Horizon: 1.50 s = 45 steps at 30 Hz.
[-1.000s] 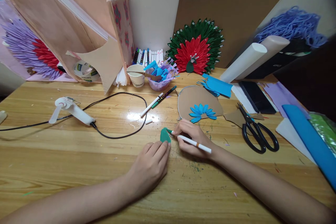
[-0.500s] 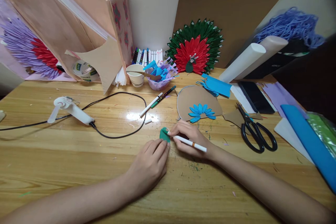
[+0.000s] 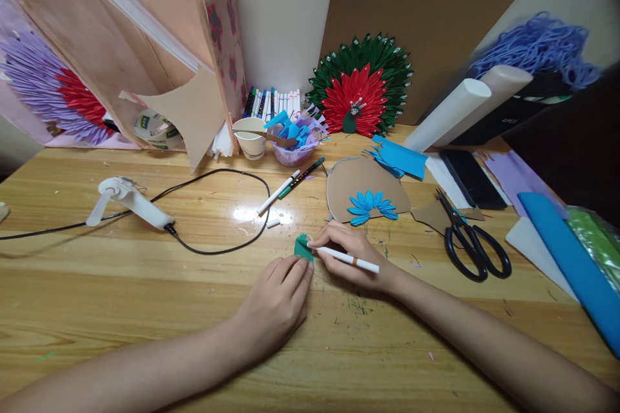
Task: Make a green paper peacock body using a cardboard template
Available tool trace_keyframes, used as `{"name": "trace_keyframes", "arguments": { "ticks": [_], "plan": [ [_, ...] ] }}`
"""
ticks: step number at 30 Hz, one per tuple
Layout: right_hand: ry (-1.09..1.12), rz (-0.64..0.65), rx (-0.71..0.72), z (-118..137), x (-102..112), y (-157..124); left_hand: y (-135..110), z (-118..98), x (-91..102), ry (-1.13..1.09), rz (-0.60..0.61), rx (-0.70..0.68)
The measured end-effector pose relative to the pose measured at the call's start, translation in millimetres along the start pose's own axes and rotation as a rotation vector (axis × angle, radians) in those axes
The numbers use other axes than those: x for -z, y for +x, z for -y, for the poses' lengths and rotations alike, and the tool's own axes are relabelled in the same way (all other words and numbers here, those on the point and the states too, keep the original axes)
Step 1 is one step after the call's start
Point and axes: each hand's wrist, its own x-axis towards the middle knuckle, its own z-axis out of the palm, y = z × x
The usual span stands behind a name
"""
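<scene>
Pale wall (image 3: 285, 13) behind, big brown panel (image 3: 411, 0) against it toward the right. Wooden counter (image 3: 194, 310) fills the lower view: light planks, glare patch near the middle, dark ink marks and scraps around the work spot. Pink covered box (image 3: 179, 19) back left. Two pale rolls (image 3: 450, 115) lean back right, blue yarn (image 3: 537, 51) heaped behind them. Green-and-red petal fan (image 3: 361, 87) upright at back center. Rounded cardboard base (image 3: 349, 181) lies in front of it, arc of blue petals (image 3: 359, 210) on its near edge. White glue gun (image 3: 145, 208) on its side at left, black cord looping. Black-handled scissors (image 3: 461, 229) at right, blades pointing away. Left hand (image 3: 281, 293) flat and unclenched, fingertips on the near edge of the green cutout. Right hand (image 3: 356, 242) grips a white marker (image 3: 349, 258), tip on the cutout. Green cutout (image 3: 303, 248) on the counter, between the hands. Loose white marker cap (image 3: 273, 223) just beyond, beside cord.
</scene>
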Motion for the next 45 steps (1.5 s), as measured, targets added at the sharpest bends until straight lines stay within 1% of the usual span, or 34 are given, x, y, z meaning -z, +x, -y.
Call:
{"name": "trace_keyframes", "arguments": {
  "ticks": [3,6,7,9,11,13,15,18,20,24,26,29,33,36,39,42,45],
  "plan": [
    [0.001,-0.032,-0.024,0.1,0.1,0.4,0.0,0.1,0.0,-0.008,0.005,-0.001],
    [0.005,-0.006,-0.009,-0.3,-0.2,0.6,-0.4,-0.2,-0.4,-0.015,0.008,0.0],
    [0.007,-0.012,-0.023,-0.5,-0.3,0.4,-0.4,-0.3,-0.2,-0.019,0.013,0.004],
    [0.01,-0.075,-0.092,-1.1,-0.2,0.0,0.1,-0.2,1.4,-0.035,0.038,0.026],
    [0.033,-0.148,-0.162,-1.8,0.5,-0.4,1.2,0.9,4.3,-0.076,0.084,0.071],
    [0.095,-0.173,-0.188,-2.5,1.8,-0.4,2.9,3.3,7.0,-0.141,0.115,0.135],
    [0.174,-0.16,-0.188,-3.1,3.0,0.0,5.3,6.6,7.8,-0.206,0.103,0.218],
    [0.279,-0.148,-0.217,-3.9,4.0,1.5,10.0,12.3,4.9,-0.267,0.041,0.338],
    [0.339,-0.141,-0.255,-4.2,4.7,3.1,12.9,15.8,2.4,-0.297,0.022,0.38],
    [0.419,-0.085,-0.281,-3.3,8.4,6.7,15.7,22.3,2.1,-0.416,0.053,0.433],
    [0.418,-0.02,-0.296,-2.7,11.1,8.0,15.7,25.4,3.3,-0.475,0.05,0.444],
    [0.325,0.042,-0.314,-2.6,13.3,8.3,15.3,29.5,3.7,-0.523,0.019,0.424],
    [0.223,0.034,-0.301,-2.9,11.7,6.4,14.7,31.9,2.6,-0.529,0.0,0.412],
    [0.147,0.05,-0.251,-2.9,10.7,5.4,14.4,31.2,3.2,-0.499,0.008,0.42],
    [0.146,0.08,-0.228,-2.7,10.9,5.4,13.9,30.3,4.4,-0.455,0.002,0.404],
    [0.144,0.057,-0.25,-2.5,10.8,5.3,13.4,30.5,4.4,-0.44,-0.008,0.391],
    [0.151,0.083,-0.206,-3.1,10.2,4.8,13.1,31.3,3.8,-0.45,-0.004,0.388]
  ]
}}
